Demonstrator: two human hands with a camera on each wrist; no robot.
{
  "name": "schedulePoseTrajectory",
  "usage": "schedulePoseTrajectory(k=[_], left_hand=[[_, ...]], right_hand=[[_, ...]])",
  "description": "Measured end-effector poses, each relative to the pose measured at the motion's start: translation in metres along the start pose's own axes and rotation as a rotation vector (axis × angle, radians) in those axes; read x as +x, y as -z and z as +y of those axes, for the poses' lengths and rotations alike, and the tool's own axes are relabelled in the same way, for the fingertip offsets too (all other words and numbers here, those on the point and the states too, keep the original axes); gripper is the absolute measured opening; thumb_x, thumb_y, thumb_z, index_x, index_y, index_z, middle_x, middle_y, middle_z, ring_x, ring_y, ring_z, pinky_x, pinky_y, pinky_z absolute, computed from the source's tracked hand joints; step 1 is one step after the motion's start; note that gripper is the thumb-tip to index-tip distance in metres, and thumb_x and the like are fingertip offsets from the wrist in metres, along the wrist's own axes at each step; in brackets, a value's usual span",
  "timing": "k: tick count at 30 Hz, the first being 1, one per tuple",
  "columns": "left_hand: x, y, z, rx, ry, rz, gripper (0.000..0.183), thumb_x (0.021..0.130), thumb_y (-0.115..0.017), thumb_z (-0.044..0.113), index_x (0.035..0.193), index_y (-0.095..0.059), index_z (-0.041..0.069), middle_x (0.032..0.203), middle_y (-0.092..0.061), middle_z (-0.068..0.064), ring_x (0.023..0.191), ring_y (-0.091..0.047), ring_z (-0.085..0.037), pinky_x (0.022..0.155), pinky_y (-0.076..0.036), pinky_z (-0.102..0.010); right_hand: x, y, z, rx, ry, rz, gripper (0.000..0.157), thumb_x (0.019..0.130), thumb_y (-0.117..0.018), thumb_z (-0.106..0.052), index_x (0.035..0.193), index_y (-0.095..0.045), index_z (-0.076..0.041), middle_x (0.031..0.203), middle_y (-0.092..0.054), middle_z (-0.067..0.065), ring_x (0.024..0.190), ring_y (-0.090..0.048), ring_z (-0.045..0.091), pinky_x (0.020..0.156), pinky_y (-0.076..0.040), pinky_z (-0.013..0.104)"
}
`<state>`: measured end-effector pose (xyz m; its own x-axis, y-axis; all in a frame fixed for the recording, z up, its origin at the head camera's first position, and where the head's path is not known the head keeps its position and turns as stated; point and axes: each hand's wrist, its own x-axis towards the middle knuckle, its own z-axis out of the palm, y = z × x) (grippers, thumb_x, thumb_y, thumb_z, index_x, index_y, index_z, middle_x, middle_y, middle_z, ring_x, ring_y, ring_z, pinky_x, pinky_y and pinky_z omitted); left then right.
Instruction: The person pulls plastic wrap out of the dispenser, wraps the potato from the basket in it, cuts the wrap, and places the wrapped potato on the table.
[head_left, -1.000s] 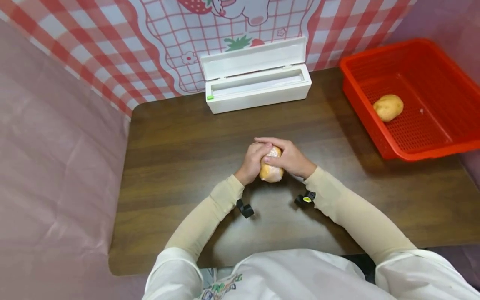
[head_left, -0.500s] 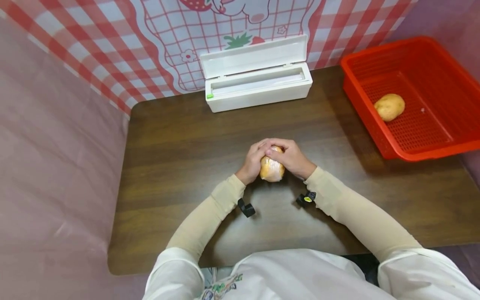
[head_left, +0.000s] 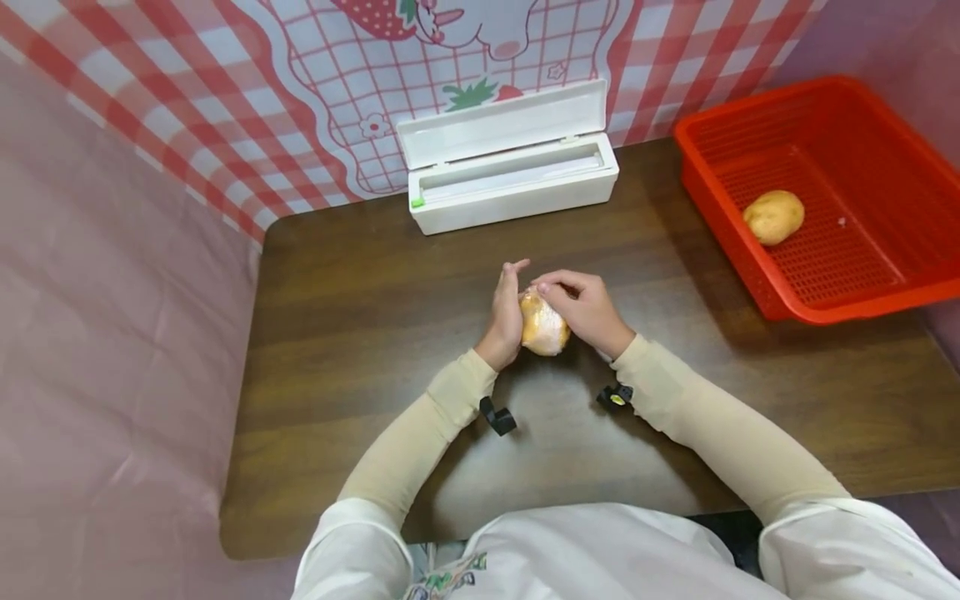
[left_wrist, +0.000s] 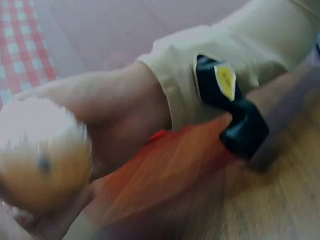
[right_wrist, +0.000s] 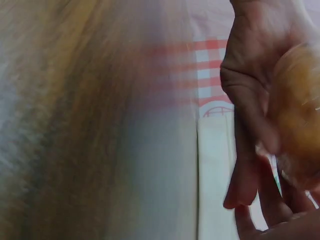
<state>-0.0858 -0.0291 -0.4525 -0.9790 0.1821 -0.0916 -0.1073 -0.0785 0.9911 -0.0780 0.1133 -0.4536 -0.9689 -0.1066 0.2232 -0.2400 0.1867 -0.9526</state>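
Right grip pinching wrapped potato, left grip straight-fingered, touching side

The person wears a white top with loose short sleeves, each ending above the elbow in a plain hem. Low on its front, toward the person's left, sits a small print in green and darker tones, too small to read. Beneath, a close-fitting cream left arm sleeve and a matching right arm sleeve run down to the wrists, lightly creased at the cuffs. At the left wrist is a black fitting, waisted and bent, with a yellow label whose dark marking is blurred; a similar black piece at the right wrist bears a small yellow spot
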Motion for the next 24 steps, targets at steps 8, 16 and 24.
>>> schedulePoseTrajectory(k=[8, 16, 24], left_hand=[[-0.008, 0.008, 0.003, 0.311, 0.061, -0.070, 0.051, 0.105, -0.049, 0.040, 0.142, -0.051, 0.003, 0.125, -0.061, -0.015, 0.088, -0.061, -0.022, 0.064, -0.055, -0.032], [0.001, 0.023, 0.004, 0.267, 0.118, -0.130, 0.056, 0.094, -0.071, 0.031, 0.140, -0.055, 0.002, 0.115, -0.067, -0.011, 0.085, -0.063, -0.016, 0.065, -0.053, -0.029], [0.017, 0.089, 0.008, 0.230, 0.220, 0.087, 0.048, 0.089, -0.071, 0.024, 0.131, -0.063, 0.002, 0.111, -0.066, -0.013, 0.074, -0.059, -0.014, 0.058, -0.048, -0.028]], right_hand=[[0.023, 0.007, 0.010, -0.122, -0.049, 0.085, 0.023, 0.093, -0.074, -0.020, 0.101, -0.077, 0.001, 0.099, -0.075, 0.016, 0.086, -0.066, 0.015, 0.073, -0.051, 0.019], [0.037, 0.009, 0.013, -0.209, -0.157, -0.027, 0.041, 0.097, -0.067, -0.038, 0.117, -0.073, -0.002, 0.114, -0.072, 0.015, 0.103, -0.067, 0.026, 0.087, -0.054, 0.037], [0.050, 0.040, -0.004, -0.274, -0.290, -0.054, 0.050, 0.105, -0.050, -0.037, 0.139, -0.055, -0.001, 0.125, -0.064, 0.022, 0.106, -0.062, 0.036, 0.087, -0.049, 0.042]])
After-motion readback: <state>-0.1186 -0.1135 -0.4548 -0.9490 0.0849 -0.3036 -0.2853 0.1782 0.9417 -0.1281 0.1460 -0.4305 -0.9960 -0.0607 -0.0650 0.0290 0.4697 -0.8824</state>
